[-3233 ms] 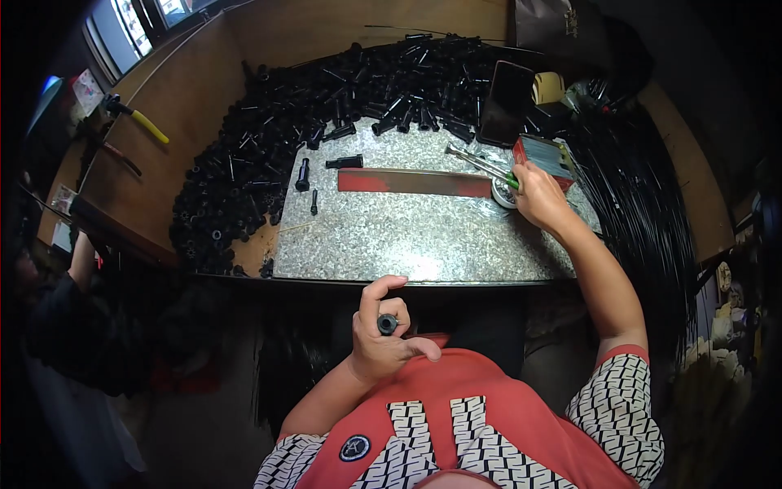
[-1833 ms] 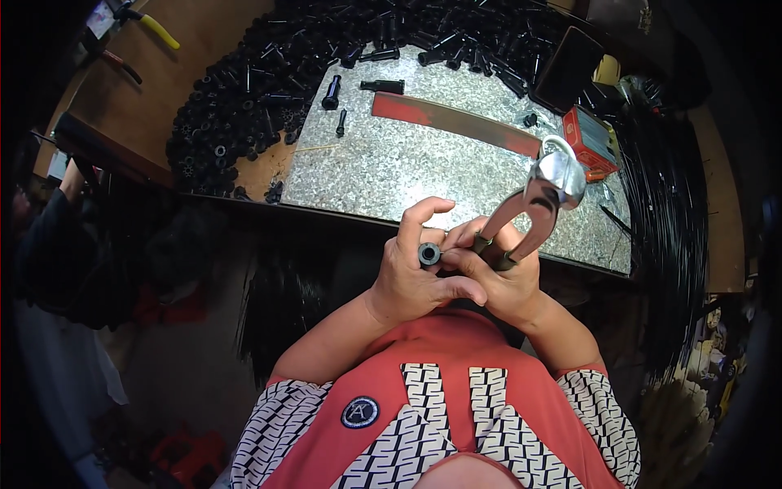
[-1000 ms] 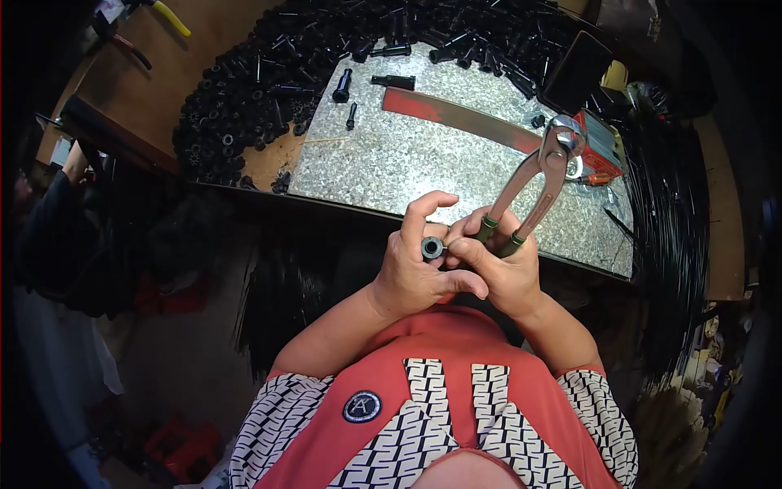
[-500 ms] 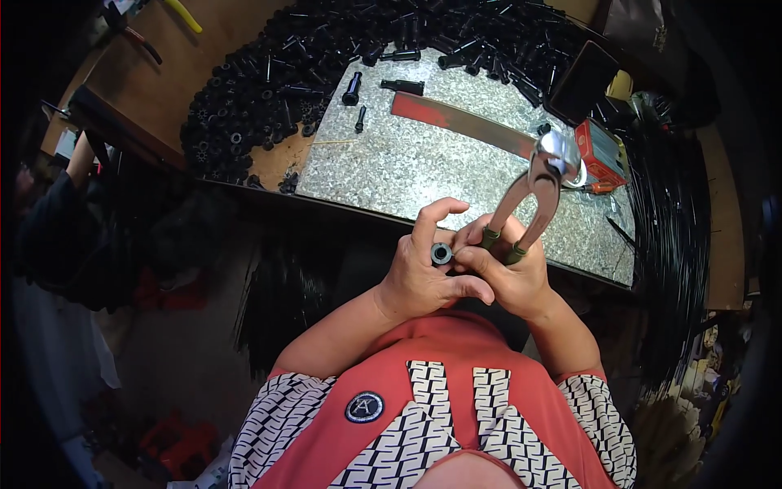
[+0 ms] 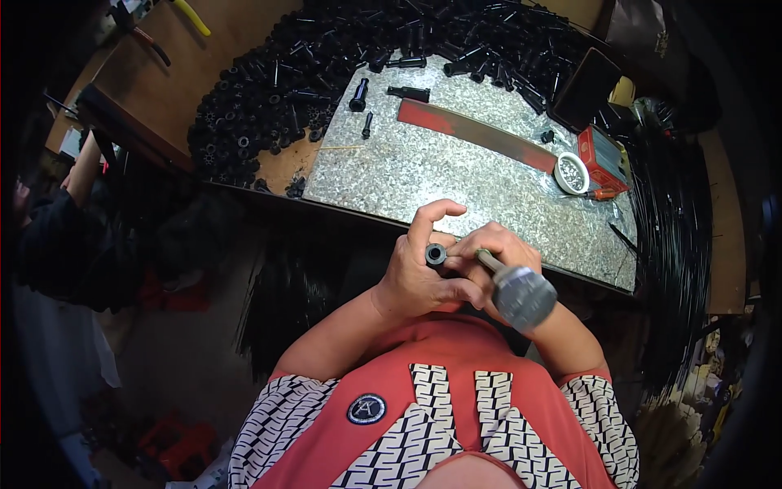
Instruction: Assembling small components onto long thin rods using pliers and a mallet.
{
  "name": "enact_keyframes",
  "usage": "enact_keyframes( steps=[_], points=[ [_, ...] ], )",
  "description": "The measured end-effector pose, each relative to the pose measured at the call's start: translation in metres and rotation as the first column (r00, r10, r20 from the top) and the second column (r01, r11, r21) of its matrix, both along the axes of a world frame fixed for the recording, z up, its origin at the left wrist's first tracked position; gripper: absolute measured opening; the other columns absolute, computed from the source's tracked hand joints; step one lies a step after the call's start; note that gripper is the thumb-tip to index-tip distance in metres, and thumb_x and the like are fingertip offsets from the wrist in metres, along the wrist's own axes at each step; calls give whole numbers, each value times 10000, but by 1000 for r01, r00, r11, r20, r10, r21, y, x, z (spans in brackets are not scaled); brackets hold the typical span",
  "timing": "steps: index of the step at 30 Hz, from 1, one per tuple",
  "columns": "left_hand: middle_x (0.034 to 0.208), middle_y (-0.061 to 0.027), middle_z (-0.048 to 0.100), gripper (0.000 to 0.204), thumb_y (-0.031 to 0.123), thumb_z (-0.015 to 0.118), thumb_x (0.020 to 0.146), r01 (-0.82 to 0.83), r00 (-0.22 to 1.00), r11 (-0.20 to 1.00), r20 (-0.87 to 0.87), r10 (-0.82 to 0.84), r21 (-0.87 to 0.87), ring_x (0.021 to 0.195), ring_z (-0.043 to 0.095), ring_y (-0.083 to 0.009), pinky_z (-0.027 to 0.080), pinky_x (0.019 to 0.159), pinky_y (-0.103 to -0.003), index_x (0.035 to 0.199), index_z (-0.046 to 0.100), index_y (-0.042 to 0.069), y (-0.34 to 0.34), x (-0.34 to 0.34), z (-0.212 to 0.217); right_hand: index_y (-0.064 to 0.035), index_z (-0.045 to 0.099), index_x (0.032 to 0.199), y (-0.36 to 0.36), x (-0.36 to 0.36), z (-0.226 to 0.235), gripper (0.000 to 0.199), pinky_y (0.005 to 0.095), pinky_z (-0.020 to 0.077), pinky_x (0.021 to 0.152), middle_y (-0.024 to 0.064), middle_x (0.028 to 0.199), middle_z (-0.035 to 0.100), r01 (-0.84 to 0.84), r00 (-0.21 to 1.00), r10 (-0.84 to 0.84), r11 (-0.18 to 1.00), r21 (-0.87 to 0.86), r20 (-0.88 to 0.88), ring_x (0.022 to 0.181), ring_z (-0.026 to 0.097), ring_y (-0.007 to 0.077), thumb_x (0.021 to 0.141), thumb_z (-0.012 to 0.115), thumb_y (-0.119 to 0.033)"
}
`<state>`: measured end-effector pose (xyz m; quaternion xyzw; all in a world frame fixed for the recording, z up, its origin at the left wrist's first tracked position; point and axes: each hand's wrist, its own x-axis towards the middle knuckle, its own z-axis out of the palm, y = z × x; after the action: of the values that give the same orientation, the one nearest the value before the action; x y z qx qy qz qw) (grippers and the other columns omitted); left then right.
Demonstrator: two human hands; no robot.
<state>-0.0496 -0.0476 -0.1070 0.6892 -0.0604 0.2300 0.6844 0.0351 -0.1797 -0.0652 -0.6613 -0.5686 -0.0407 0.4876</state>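
My left hand [image 5: 410, 277] is wrapped round a black tubular part [image 5: 436, 255], with its round, hollow end turned up. The index finger curves away above it and the thumb lies out toward my right hand. My right hand [image 5: 501, 243] grips a pair of metal pincers [image 5: 525, 299] by the handles, which are mostly hidden. The broad pincer head tips toward my body, over my right wrist. My right fingertips meet the side of the tube; whether they also pinch something small there is hidden.
Ahead lies a speckled board [image 5: 391, 175] bearing a red-and-grey metal bar [image 5: 481, 136], a white cup [image 5: 572, 173] of small pieces and a red box [image 5: 601, 159]. Black parts [image 5: 252, 114] are heaped behind and left. Thin black rods [image 5: 672, 236] hang at right.
The pincers have swung from pointing away over the board to tipping back toward my body, and my right hand has turned with them. My left hand still holds the tube almost in place.
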Motion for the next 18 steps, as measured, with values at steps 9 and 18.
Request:
enact_keyframes(
  steps=[9,18],
  points=[
    [562,71,412,1047,493,873,497,1,1000,990,-31,-6,-142,533,364,-11,258,502,-178,1276,338,43,16,0,-6,-30,520,998,13,11,24,342,233,392,562,-16,723,482,-121,767,-121,937,-327,-630,642,459,63,766,742,-150],
    [553,73,389,1006,488,853,531,-112,994,959,-45,104,-260,510,348,1,261,488,-153,1269,344,30,30,2,-4,-55,517,1261,-46,25,44,584,317,428,523,93,739,497,93,990,-26,854,-513,135,577,526,202,720,735,-68]
  ],
)
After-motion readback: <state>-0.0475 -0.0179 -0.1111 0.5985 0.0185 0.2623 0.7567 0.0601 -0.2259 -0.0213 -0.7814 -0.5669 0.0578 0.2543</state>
